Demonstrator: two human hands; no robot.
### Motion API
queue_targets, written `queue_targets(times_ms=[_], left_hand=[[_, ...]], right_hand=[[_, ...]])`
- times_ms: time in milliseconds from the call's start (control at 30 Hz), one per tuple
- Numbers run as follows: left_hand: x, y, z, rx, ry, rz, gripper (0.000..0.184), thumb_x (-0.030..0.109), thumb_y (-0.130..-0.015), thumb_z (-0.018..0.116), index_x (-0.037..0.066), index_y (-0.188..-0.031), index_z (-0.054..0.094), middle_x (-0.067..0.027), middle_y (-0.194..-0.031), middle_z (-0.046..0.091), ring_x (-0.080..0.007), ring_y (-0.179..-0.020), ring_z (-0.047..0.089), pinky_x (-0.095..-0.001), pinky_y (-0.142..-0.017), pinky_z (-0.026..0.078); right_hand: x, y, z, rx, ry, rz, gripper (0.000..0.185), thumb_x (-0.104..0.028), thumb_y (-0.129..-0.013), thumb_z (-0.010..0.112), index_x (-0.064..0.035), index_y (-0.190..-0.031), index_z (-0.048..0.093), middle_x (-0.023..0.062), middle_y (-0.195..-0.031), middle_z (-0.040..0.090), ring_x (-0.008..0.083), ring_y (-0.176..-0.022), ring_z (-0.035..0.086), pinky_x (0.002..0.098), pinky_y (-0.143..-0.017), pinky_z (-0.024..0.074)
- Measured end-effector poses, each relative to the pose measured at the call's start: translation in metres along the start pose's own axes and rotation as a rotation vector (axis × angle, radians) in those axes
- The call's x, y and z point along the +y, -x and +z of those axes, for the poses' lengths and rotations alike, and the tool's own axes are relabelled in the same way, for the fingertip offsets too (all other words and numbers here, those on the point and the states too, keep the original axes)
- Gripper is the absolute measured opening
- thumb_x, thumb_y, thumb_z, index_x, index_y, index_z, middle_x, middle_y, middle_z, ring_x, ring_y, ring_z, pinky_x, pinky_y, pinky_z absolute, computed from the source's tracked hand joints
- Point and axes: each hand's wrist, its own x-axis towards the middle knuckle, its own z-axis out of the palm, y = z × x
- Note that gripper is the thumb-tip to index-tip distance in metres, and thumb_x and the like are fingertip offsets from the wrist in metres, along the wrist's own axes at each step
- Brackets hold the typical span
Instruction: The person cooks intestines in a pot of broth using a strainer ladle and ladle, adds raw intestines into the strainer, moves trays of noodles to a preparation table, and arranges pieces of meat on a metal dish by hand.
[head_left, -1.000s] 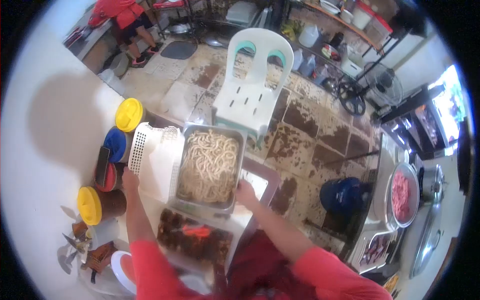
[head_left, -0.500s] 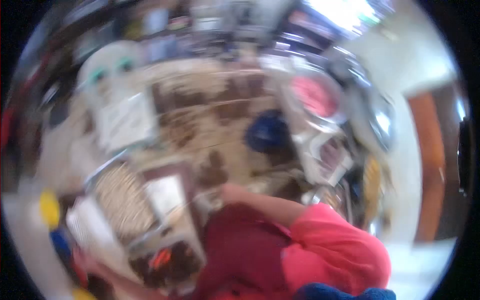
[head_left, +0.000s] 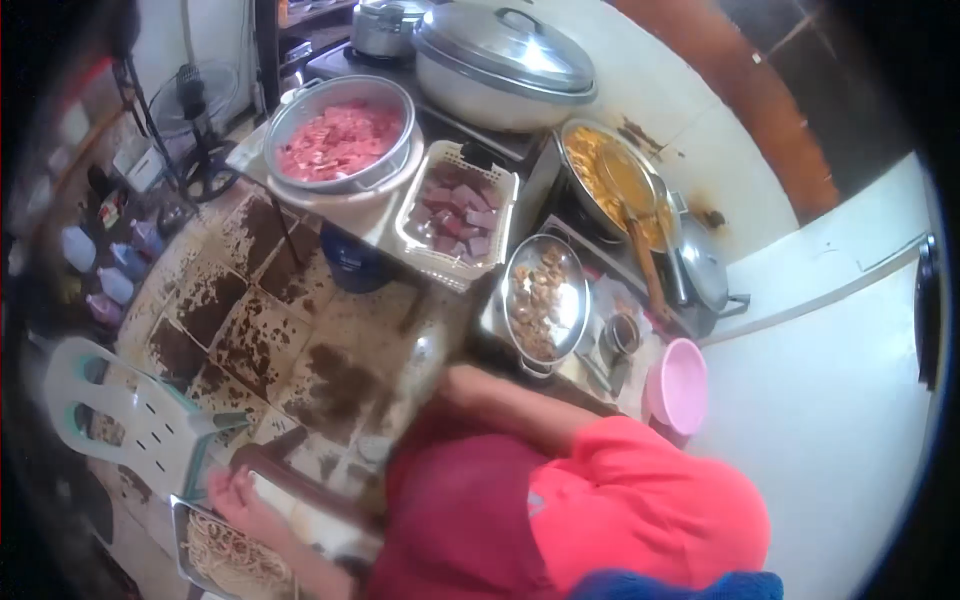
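My left hand (head_left: 235,497) is at the lower left, its fingers slightly apart and empty, over the edge of a metal tray (head_left: 235,560) of pale, noodle-like strips. My right hand (head_left: 458,384) is near the middle, in front of my maroon apron; its fingers are blurred and hidden, so any hold cannot be made out. The nearest thing beyond it is an oval metal dish (head_left: 545,300) of brown pieces. Behind that dish stands a white basket (head_left: 458,215) of dark red blocks, and a metal pot (head_left: 340,135) of pink meat is to its left.
A large lidded pot (head_left: 505,65) and a pan (head_left: 620,180) of yellow food with a ladle are at the back. A pink bowl (head_left: 678,386) sits at the counter's right end. A plastic chair (head_left: 140,415) stands left; a blue container (head_left: 352,258) is below the counter.
The view has swung right from the tray table to the counter with pots. My left hand has left the white perforated basket; my right hand has moved off the metal tray.
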Motion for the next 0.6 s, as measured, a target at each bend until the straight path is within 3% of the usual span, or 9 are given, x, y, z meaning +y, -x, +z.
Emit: queue_targets(times_ms=[67, 100, 167, 233, 300, 467, 500, 533, 600], left_hand=[[-0.034, 0.005, 0.029, -0.195, 0.053, 0.000, 0.039, -0.002, -0.078, 0.053, -0.002, -0.115, 0.042, -0.0103, -0.100, 0.049, -0.0182, -0.088, 0.053, -0.0266, -0.075, 0.046], [-0.015, 0.020, 0.052, -0.188, 0.105, -0.183, 0.039, -0.002, -0.076, 0.055, 0.000, -0.114, 0.043, -0.0094, -0.101, 0.048, -0.0173, -0.086, 0.053, -0.0263, -0.074, 0.046], [-0.027, 0.040, 0.075, -0.342, 0.043, -0.207, 0.037, -0.002, -0.080, 0.050, 0.002, -0.116, 0.043, -0.0095, -0.102, 0.049, -0.0171, -0.085, 0.054, -0.0268, -0.074, 0.046], [-0.034, 0.065, 0.104, -0.490, 0.018, -0.241, 0.034, -0.001, -0.084, 0.047, 0.002, -0.118, 0.043, -0.0099, -0.101, 0.050, -0.0168, -0.084, 0.055, -0.0265, -0.073, 0.046], [-0.041, 0.095, 0.129, -0.652, 0.011, -0.296, 0.031, 0.000, -0.084, 0.048, 0.001, -0.115, 0.044, -0.0101, -0.100, 0.050, -0.0163, -0.083, 0.055, -0.0260, -0.071, 0.046], [-0.050, 0.174, 0.203, -1.001, -0.320, -0.153, 0.026, 0.003, -0.084, 0.051, 0.001, -0.110, 0.049, -0.0060, -0.089, 0.053, -0.0124, -0.080, 0.053, -0.0243, -0.069, 0.046], [-0.043, 0.192, 0.221, -1.058, -0.361, -0.142, 0.025, 0.004, -0.084, 0.052, 0.001, -0.109, 0.050, -0.0050, -0.087, 0.054, -0.0116, -0.079, 0.053, -0.0240, -0.068, 0.045], [-0.036, 0.211, 0.239, -1.108, -0.383, -0.098, 0.024, 0.006, -0.084, 0.053, 0.000, -0.107, 0.051, -0.0040, -0.086, 0.055, -0.0110, -0.079, 0.052, -0.0237, -0.069, 0.045], [-0.040, 0.241, 0.268, -1.188, -0.406, -0.044, 0.022, 0.008, -0.084, 0.055, 0.000, -0.104, 0.054, -0.0034, -0.085, 0.056, -0.0110, -0.078, 0.052, -0.0236, -0.069, 0.045]], right_hand=[[0.011, 0.034, -0.021, 0.136, -0.070, 0.064, 0.020, -0.014, -0.072, 0.052, 0.0013, -0.081, 0.061, 0.0249, -0.085, 0.060, 0.0400, -0.079, 0.058, 0.0460, -0.069, 0.0458], [0.041, 0.036, -0.009, 0.224, -0.109, -0.015, 0.020, -0.014, -0.072, 0.052, 0.0009, -0.081, 0.061, 0.0245, -0.084, 0.060, 0.0398, -0.078, 0.058, 0.0459, -0.069, 0.0459], [0.083, 0.047, -0.003, 0.255, -0.152, -0.006, 0.019, -0.014, -0.072, 0.053, 0.0001, -0.081, 0.062, 0.0235, -0.083, 0.061, 0.0388, -0.078, 0.059, 0.0451, -0.070, 0.0461], [0.103, 0.074, -0.018, 0.135, -0.167, 0.169, 0.019, -0.015, -0.073, 0.054, -0.0009, -0.084, 0.062, 0.0224, -0.082, 0.061, 0.0375, -0.078, 0.059, 0.0437, -0.069, 0.0466], [0.118, 0.106, -0.032, 0.173, -0.376, 0.107, 0.020, -0.017, -0.075, 0.056, -0.0010, -0.085, 0.062, 0.0203, -0.081, 0.062, 0.0347, -0.077, 0.060, 0.0419, -0.069, 0.0471], [0.175, 0.160, -0.051, 0.125, -0.716, 0.007, 0.022, -0.021, -0.078, 0.058, -0.0019, -0.087, 0.062, 0.0153, -0.078, 0.063, 0.0279, -0.074, 0.061, 0.0385, -0.069, 0.0471], [0.185, 0.172, -0.059, 0.192, -0.636, -0.032, 0.020, -0.019, -0.079, 0.057, -0.0021, -0.087, 0.062, 0.0153, -0.078, 0.063, 0.0260, -0.076, 0.061, 0.0359, -0.069, 0.0468], [0.191, 0.183, -0.069, 0.201, -0.535, 0.108, 0.018, -0.018, -0.078, 0.057, -0.0022, -0.085, 0.062, 0.0147, -0.079, 0.063, 0.0251, -0.077, 0.060, 0.0346, -0.069, 0.0464], [0.244, 0.175, -0.039, 0.408, -0.667, 0.080, 0.021, -0.017, -0.076, 0.057, -0.0006, -0.090, 0.060, 0.0163, -0.084, 0.062, 0.0264, -0.079, 0.060, 0.0355, -0.070, 0.0461]])
